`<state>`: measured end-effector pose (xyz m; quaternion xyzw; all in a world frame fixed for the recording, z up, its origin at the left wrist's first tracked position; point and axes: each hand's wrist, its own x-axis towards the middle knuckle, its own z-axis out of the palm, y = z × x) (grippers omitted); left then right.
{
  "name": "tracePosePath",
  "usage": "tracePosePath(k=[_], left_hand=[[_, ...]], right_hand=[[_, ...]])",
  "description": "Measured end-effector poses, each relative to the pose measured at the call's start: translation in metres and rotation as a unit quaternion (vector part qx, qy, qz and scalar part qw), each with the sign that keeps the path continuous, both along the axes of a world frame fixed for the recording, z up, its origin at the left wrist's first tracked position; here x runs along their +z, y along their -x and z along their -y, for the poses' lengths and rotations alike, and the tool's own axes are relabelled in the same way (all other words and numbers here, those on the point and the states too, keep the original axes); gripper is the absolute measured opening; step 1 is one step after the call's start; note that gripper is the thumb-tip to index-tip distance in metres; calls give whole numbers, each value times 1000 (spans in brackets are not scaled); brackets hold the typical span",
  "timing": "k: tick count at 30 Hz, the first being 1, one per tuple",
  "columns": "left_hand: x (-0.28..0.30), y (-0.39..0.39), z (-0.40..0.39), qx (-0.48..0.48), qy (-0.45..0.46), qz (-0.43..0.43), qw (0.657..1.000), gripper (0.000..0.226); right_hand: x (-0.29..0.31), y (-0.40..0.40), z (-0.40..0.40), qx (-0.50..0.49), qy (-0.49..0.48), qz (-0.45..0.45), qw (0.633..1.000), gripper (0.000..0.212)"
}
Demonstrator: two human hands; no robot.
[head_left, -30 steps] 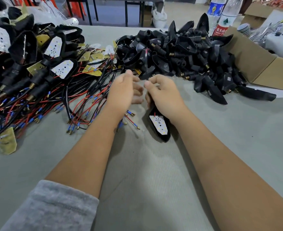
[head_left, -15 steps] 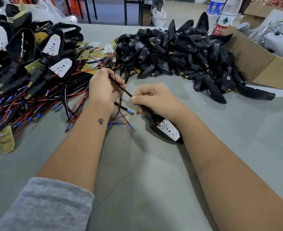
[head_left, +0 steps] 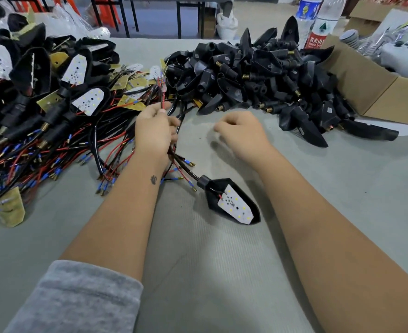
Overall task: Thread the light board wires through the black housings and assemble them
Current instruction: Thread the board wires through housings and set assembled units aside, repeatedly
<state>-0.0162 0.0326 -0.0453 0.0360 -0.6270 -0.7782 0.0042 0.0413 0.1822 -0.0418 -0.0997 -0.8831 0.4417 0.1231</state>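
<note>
A black housing [head_left: 212,189] with a white light board [head_left: 234,207] seated in it lies on the grey table between my forearms. Its black-sleeved wire [head_left: 186,168] runs up and left into my left hand [head_left: 153,132], which grips the wire; the red wire ends stick up above the fist. My right hand [head_left: 241,133] hovers to the right with fingers curled, holding nothing, clear of the housing. Empty black housings [head_left: 258,75] are heaped at the back centre. Assembled units with wires [head_left: 53,104] are heaped at the left.
A cardboard box [head_left: 371,82] with white objects stands at the back right. Two plastic bottles [head_left: 318,22] stand behind the housing heap. Loose yellow boards [head_left: 8,210] lie at the left edge. Table legs and a white bag show beyond the far edge.
My right hand let go of the wire and housing and moved up and right. The assembled housing now lies free on the table. My left hand pulled the wire farther out.
</note>
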Motion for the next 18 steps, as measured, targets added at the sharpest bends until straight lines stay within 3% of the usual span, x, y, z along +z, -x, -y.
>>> tracePosePath(k=[2,7,10,14,18], left_hand=[[-2,0,-2,2,27,0,1000,30],[0,2,-2,-2,69,-7,998,32],[1,2,-2,-3,78,-15,997,30],[-1,-1,-4,-11,103,-55,993,17],[-3,1,-6,-3,126,-62,990,15]], right_hand=[[-2,7,-9,-40,-59,12,997,17],[2,28,-18,-25,-212,62,975,52],[6,38,-18,-21,-283,81,955,63],[11,49,-15,-29,-357,121,926,62],[8,57,-10,-58,-394,109,911,42]])
